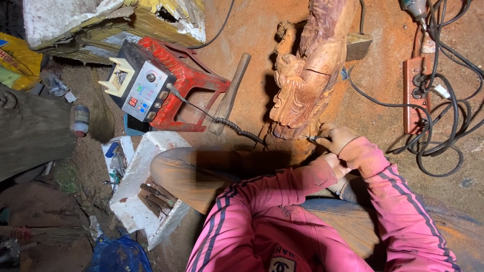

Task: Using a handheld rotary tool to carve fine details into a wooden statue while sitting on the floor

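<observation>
My right hand (pixel 337 138) is closed around a slim pen-like tool (pixel 313 138), gripped much as one holds a pencil, and its tip points left into the lower edge of the carving (pixel 306 75). The carving lies straight ahead of that hand, up and slightly left in my view, and its long axis runs away from me toward the top of the frame, leaning a little to the right. So the tool meets it nearly crosswise, at the near end only.

My left hand (pixel 335 166) sits tucked just under the right wrist, touching it; most of it is hidden by the pink sleeves, and I cannot tell whether its fingers are curled or spread. The right hand is clearly the nearer of the two to the wood.

A coiled cord (pixel 237 128) runs left from the base of the carving to a grey control box (pixel 142 86), which rests on a red stool (pixel 187 75) lying on the dusty floor (pixel 252 30). A hammer (pixel 229 95) lies between the stool and the carving, handle angled toward the top right. A power strip (pixel 414 93) with tangled cables lies well off to the right.
</observation>
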